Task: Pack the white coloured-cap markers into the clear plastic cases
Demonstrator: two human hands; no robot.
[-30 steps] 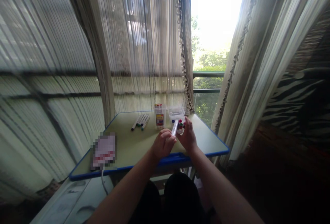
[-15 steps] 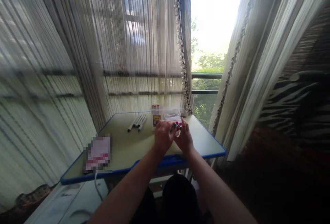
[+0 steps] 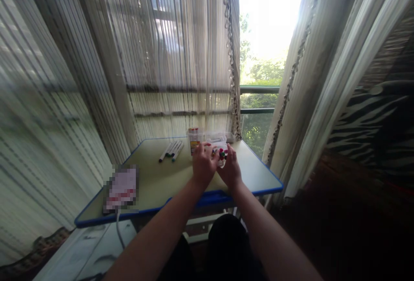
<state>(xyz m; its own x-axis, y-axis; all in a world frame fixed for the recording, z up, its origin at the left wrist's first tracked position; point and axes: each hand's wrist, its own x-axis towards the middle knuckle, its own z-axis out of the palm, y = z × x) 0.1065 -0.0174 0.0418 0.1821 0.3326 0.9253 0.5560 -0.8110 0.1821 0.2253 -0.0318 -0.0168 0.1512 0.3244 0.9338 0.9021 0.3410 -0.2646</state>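
Observation:
My left hand (image 3: 203, 163) and my right hand (image 3: 229, 168) are close together over the far middle of a small green table with a blue rim (image 3: 152, 181). Between their curled fingers is a clear plastic box of markers with red and green caps (image 3: 221, 154). The left fingers close on the box's left side, and the right hand cups its right side. The left hand hides what its fingertips pinch.
Three loose markers (image 3: 170, 150) lie left of the hands. A jar with a yellow label (image 3: 193, 140) and a clear plastic lid or tray (image 3: 216, 137) stand behind them. A blurred pink and white item (image 3: 121, 188) lies at the near left corner. Curtains hang all round the table.
One second ago my left hand held a single white marker upright beside the box. Both hands have since moved forward onto the box, and that marker no longer shows. The camera shifted slightly.

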